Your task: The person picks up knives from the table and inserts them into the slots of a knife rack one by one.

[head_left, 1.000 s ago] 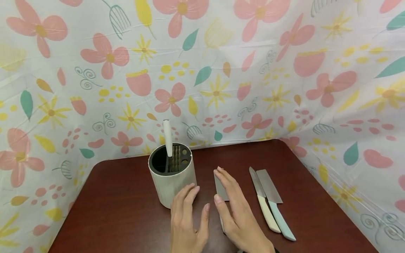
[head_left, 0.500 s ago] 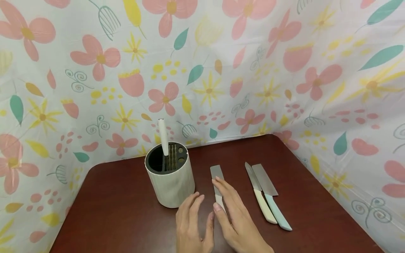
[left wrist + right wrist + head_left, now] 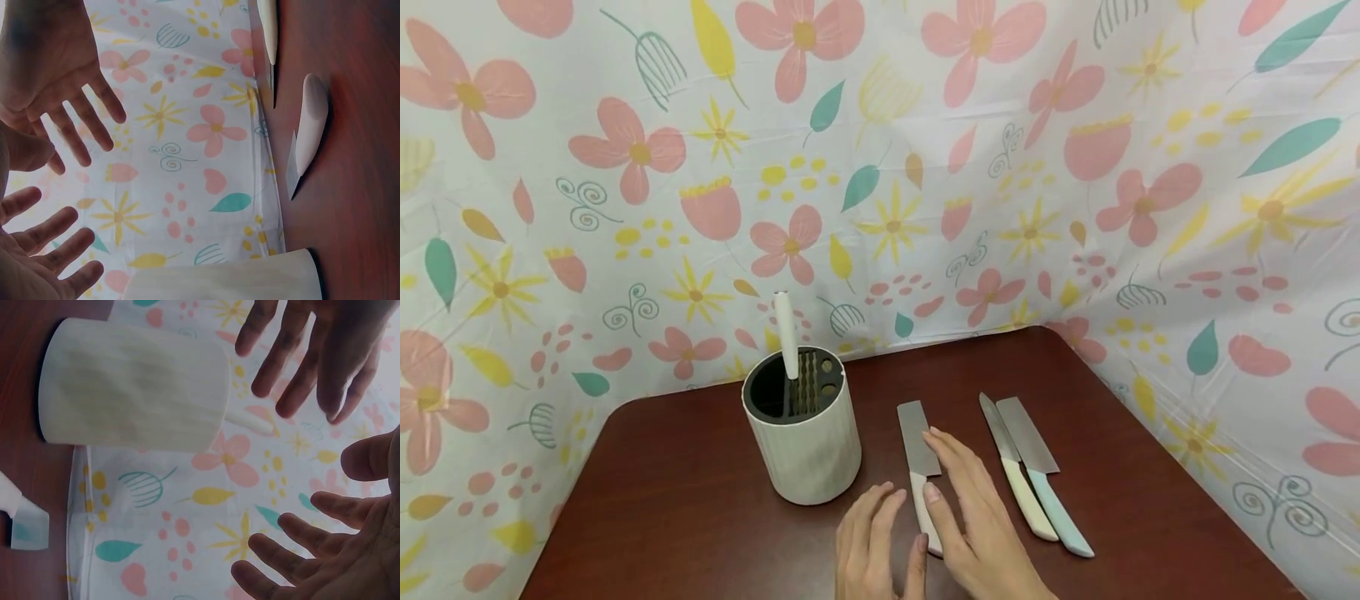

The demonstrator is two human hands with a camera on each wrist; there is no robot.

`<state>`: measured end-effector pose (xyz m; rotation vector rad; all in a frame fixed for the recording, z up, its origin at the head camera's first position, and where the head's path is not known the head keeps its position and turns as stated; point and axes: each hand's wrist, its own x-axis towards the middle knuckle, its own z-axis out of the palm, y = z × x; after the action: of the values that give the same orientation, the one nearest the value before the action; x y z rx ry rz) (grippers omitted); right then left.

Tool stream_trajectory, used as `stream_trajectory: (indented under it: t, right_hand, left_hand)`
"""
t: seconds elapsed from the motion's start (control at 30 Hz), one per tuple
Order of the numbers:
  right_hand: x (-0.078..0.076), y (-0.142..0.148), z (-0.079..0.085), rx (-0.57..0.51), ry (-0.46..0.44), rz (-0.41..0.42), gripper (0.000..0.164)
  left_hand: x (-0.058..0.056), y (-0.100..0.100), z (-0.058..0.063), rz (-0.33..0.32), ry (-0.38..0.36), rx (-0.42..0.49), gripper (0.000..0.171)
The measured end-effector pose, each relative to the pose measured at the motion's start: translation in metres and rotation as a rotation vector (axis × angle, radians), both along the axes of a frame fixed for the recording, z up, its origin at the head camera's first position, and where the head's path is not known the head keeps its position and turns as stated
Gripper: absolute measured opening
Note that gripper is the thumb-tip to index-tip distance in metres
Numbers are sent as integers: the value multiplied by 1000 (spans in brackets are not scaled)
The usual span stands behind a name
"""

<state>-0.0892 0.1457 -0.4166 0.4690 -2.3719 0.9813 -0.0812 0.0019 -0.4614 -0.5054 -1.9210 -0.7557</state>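
Both hands hover over the front of the table, fingers spread and loosely bent, holding nothing. My left hand [image 3: 874, 546] is in front of the knife block [image 3: 805, 458], a white ribbed cylinder with a dark slotted top. A white-handled tool [image 3: 787, 333] stands upright in it, its lower part hidden. My right hand [image 3: 981, 533] is above and right of a cleaver [image 3: 916, 433] with a pale handle and partly covers it in the head view. Right of that hand lie a cream-handled knife [image 3: 1018, 479] and a blue-handled cleaver [image 3: 1048, 492], side by side.
The dark red-brown table [image 3: 685, 492] has rounded far corners. A floral curtain [image 3: 880, 192] hangs right behind it and along its sides. All the blades on the table point away from me.
Both hands have shifted right and a little nearer in the head view, uncovering more of the pale-handled cleaver. The head view has turned slightly. The knives and block appear unmoved.
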Motion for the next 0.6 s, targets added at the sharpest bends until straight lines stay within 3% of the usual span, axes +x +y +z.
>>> stream_trajectory:
  t: [0.27, 0.6]
  right_hand:
    - [-12, 13, -6, -20, 16, -78, 58]
    - [-28, 41, -14, -70, -20, -192, 55]
  left_hand:
    - [-4, 2, -6, -1, 73, -45, 38]
    - [-8, 5, -9, -60, 151, -82, 38]
